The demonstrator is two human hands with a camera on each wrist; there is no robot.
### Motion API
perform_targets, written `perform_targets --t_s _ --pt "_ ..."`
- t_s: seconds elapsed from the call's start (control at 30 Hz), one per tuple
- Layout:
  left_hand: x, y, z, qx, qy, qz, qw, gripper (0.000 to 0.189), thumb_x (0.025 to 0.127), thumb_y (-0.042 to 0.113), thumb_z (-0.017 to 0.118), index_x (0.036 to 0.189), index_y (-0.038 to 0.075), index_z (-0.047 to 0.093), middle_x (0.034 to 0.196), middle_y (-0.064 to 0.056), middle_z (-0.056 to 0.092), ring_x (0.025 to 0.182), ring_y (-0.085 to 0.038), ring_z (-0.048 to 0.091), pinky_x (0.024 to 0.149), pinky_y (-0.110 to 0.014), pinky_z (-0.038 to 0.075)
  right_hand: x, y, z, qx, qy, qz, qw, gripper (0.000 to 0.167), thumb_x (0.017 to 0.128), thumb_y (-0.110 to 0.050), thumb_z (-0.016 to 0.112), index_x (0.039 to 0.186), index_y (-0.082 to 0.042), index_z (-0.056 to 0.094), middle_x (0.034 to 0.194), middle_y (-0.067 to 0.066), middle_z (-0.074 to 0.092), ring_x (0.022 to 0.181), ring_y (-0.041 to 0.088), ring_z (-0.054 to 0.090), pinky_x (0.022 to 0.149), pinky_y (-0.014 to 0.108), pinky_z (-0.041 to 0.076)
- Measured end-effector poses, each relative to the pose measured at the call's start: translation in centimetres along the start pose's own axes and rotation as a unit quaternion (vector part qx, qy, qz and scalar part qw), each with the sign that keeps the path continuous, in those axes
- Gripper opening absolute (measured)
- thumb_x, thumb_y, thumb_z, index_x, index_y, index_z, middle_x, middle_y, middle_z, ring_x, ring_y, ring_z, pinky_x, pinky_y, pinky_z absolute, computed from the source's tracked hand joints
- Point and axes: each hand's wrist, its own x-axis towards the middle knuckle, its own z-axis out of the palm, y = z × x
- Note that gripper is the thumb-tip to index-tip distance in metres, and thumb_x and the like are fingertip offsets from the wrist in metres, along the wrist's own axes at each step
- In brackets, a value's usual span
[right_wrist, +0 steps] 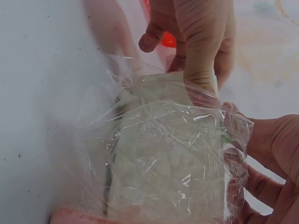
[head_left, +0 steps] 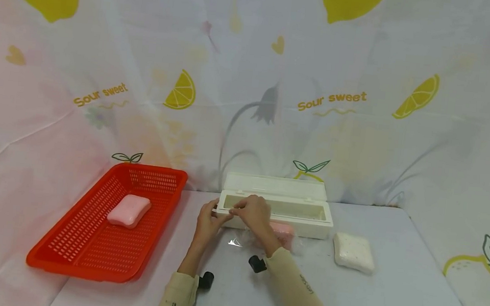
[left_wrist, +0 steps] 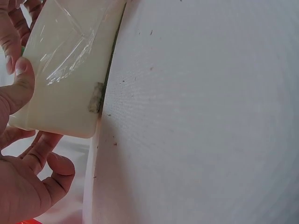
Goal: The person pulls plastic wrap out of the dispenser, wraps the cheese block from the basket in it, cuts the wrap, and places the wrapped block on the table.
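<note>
A long white cling film dispenser (head_left: 308, 229) stands at the back of the table with its clear lid (head_left: 275, 186) raised. My left hand (head_left: 204, 230) grips its left end, thumb on the front face and fingers at the end. My right hand (head_left: 254, 215) reaches over the front, finger and thumb pinched at the left part of the rim, by a small green slider (right_wrist: 226, 138) partly hidden under film. Clear cling film (right_wrist: 173, 144) hangs wrinkled down the front. A pink soap bar (head_left: 283, 231) lies against the dispenser on the film, partly behind my right wrist.
To the left is a red plastic basket (head_left: 153, 257) with a pink soap bar (head_left: 129, 211) inside. A white wrapped bar (head_left: 353, 252) lies right of the dispenser. A printed cloth (head_left: 255, 50) hangs behind the white table (head_left: 231, 299).
</note>
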Motion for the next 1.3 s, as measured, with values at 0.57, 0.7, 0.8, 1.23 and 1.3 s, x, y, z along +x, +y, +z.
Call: perform_targets --t_s 0.57,0.7,0.8,1.23,1.3 --pt "-0.1 0.1 0.2 0.009 0.000 -0.019 0.9998 0.062 0.080 0.011 0.083 0.135 0.002 0.056 0.111 -0.016 0.054 0.090 -0.026 0.055 0.072 -0.031 0.048 -0.1 0.6 -0.4 -0.033 0.030 -0.031 0.9985 0.012 0.075 -0.033 0.084 0.081 -0.023 0.082 0.087 -0.008 0.073 0.085 0.020 0.065 0.066 0.036 0.047" --pt "-0.2 0.2 0.2 0.011 0.000 -0.023 0.9997 0.062 0.080 0.011 0.083 0.135 0.003 0.056 0.110 -0.016 0.053 0.089 -0.026 0.055 0.066 -0.030 0.050 -0.5 0.6 -0.7 -0.040 0.037 -0.042 0.9976 0.013 0.075 -0.032 0.084 0.082 -0.022 0.082 0.087 -0.006 0.074 0.085 0.021 0.065 0.067 0.036 0.047" --pt "-0.2 0.2 0.2 0.009 -0.001 -0.022 0.9997 0.062 0.079 0.010 0.083 0.134 0.002 0.056 0.109 -0.017 0.053 0.088 -0.026 0.054 0.064 -0.029 0.050 -0.6 0.7 -0.9 -0.036 0.039 -0.043 0.9977 0.013 0.075 -0.030 0.084 0.083 -0.021 0.082 0.088 -0.006 0.074 0.085 0.023 0.064 0.068 0.037 0.047" --pt "-0.2 0.5 0.2 0.016 -0.006 -0.027 0.9995 0.063 0.079 0.013 0.083 0.135 0.005 0.056 0.108 -0.015 0.051 0.089 -0.025 0.052 0.067 -0.029 0.049 -1.0 1.9 -1.6 -0.025 0.047 -0.059 0.9968 0.013 0.076 -0.030 0.084 0.083 -0.020 0.081 0.087 -0.004 0.074 0.088 0.024 0.063 0.074 0.040 0.046" --pt "-0.2 0.5 0.2 0.017 -0.005 -0.029 0.9994 0.063 0.079 0.013 0.083 0.135 0.005 0.056 0.107 -0.015 0.051 0.089 -0.025 0.052 0.067 -0.030 0.049 -1.1 2.1 -1.7 -0.017 0.047 -0.064 0.9967 0.013 0.076 -0.029 0.084 0.083 -0.019 0.082 0.087 -0.003 0.074 0.087 0.025 0.062 0.073 0.040 0.046"
